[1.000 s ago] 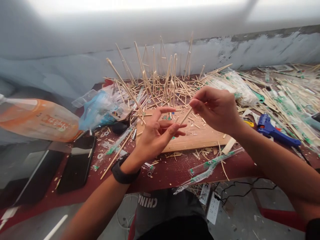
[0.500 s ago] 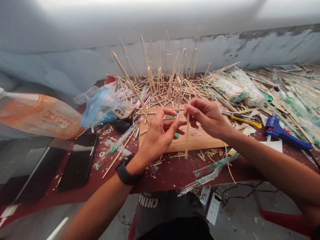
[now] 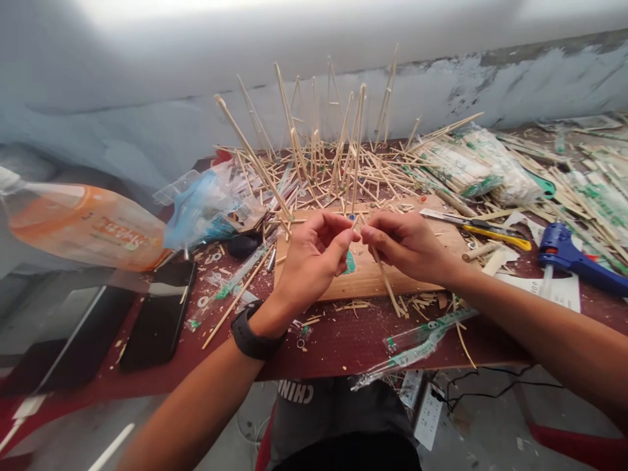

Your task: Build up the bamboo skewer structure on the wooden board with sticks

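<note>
Above the wooden board (image 3: 338, 288) my two hands meet fingertip to fingertip. My right hand (image 3: 415, 245) pinches a thin bamboo chopstick (image 3: 388, 284), which slants down toward the front edge of the board. In a closed pinch, my left hand (image 3: 316, 261) grips a small pale stick piece (image 3: 355, 225) close to the chopstick's upper end. Whether the two pieces touch is too small to tell. Just behind the fingers stand upright stick frames (image 3: 359, 131) of joined chopsticks.
Loose sticks (image 3: 383, 173) pile up behind the board. To the right lie a yellow utility knife (image 3: 495, 234), a blue glue gun (image 3: 579, 258) and wrapped chopsticks (image 3: 475, 160). On the left are an orange drink bottle (image 3: 93, 222), a black phone (image 3: 159, 320) and a blue plastic bag (image 3: 201, 203).
My right hand has drawn in to my left, and the chopstick has tilted from nearly upright to slanting. My left fingers have closed into a tighter pinch. The view has shifted slightly.
</note>
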Tool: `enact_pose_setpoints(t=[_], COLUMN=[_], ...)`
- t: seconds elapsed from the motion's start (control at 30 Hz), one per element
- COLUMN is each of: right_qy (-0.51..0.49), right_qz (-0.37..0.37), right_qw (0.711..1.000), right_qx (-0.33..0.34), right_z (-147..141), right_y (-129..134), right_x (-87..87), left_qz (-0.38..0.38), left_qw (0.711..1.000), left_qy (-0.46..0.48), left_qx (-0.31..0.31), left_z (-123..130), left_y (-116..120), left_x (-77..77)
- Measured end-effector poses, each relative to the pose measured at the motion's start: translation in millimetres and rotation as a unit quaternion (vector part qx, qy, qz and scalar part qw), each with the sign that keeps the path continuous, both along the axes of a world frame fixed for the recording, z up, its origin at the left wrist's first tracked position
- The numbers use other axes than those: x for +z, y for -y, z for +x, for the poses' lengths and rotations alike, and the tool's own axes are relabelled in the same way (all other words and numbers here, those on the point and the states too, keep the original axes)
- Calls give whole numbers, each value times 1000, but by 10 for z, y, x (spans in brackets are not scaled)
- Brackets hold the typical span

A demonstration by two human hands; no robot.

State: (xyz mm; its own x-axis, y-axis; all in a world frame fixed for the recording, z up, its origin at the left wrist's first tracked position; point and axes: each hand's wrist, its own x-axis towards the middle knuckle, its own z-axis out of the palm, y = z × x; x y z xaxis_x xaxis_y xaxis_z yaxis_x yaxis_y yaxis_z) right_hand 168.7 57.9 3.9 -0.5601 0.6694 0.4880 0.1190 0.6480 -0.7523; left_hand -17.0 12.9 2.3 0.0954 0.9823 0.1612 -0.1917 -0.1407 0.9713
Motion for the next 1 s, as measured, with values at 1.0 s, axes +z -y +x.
enact_pose_setpoints(t=[1.0], right_qy=[-61], right_qz=[-208], right_qw=[970], right_qx=[108], right_z=[23], right_y=[36], right_x=[29], left_qz=[17], left_qw=[998], left_qy=[-51], left_qx=[15], left_z=[-14], left_y=[58], left_x=[67])
